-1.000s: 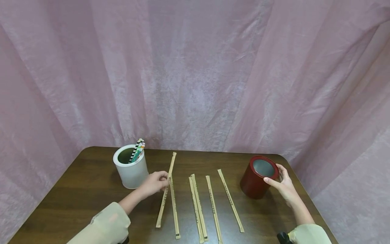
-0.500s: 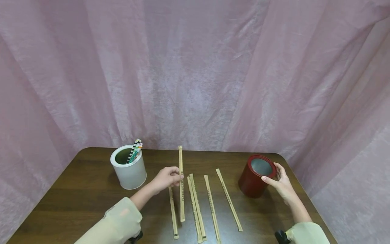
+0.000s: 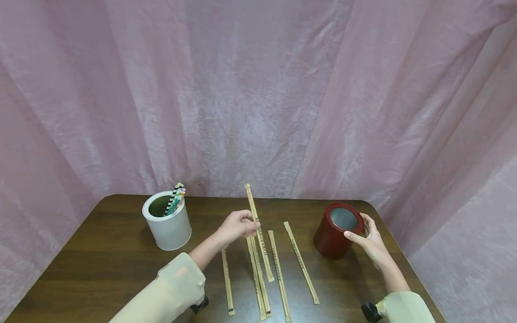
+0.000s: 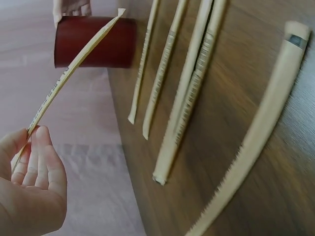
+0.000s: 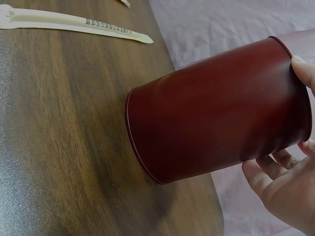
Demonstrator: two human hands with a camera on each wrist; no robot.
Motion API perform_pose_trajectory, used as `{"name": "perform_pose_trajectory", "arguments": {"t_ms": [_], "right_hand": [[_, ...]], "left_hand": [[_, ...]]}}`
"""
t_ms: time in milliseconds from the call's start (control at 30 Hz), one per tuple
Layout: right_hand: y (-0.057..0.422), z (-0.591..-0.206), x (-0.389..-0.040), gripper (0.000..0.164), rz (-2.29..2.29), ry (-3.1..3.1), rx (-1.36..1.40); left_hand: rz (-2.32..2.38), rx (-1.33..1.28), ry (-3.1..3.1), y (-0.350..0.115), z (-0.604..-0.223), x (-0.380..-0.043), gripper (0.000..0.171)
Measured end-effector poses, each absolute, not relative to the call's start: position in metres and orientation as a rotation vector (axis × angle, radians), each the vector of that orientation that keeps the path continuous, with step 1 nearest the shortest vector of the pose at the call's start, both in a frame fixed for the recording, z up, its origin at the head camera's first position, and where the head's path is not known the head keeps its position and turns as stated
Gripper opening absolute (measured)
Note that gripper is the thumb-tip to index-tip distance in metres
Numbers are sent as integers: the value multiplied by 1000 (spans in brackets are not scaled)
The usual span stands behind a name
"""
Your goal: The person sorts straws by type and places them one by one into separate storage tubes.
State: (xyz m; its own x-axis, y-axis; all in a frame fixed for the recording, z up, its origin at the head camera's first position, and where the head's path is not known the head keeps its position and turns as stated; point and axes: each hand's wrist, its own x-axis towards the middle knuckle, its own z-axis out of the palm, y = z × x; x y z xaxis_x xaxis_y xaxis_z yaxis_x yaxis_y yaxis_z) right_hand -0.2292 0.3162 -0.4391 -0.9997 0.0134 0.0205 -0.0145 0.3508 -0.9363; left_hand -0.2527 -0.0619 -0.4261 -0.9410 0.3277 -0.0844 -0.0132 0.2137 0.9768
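Note:
My left hand point(image 3: 239, 224) pinches a paper-wrapped straw point(image 3: 262, 249) between thumb and fingertips, near its middle. This straw is lifted above the table and slants over the other wrapped straws; in the left wrist view the held straw point(image 4: 64, 81) shows dark print on tan paper. At the right, my right hand point(image 3: 373, 244) grips a dark red can point(image 3: 329, 237) with an open top. Its thumb lies at the rim and its fingers curl round the far side, as the right wrist view of the can point(image 5: 211, 113) shows. The can stands on the table.
More wrapped straws lie lengthwise on the brown table point(image 3: 101, 260): one straw point(image 3: 227, 285) at left, a close pair point(image 3: 257, 282), then two singles to the right. A white can point(image 3: 171, 231) holding patterned sticks point(image 3: 174, 201) stands at back left. A pink curtain point(image 3: 258, 98) hangs behind.
My left hand has lifted the straw from the left side of the table and carried it right, over the pair of straws. The right hand keeps its grip on the red can.

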Motion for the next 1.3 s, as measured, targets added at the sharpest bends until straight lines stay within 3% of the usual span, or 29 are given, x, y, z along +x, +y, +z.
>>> {"name": "perform_pose_trajectory", "arguments": {"t_ms": [333, 1300], "right_hand": [[314, -436, -226, 86, 1788, -2550, 10], [312, -439, -218, 85, 1792, -2514, 12]], "left_hand": [[1873, 269, 2164, -38, -417, -262, 24], [2350, 48, 2000, 62, -367, -278, 20]]}}
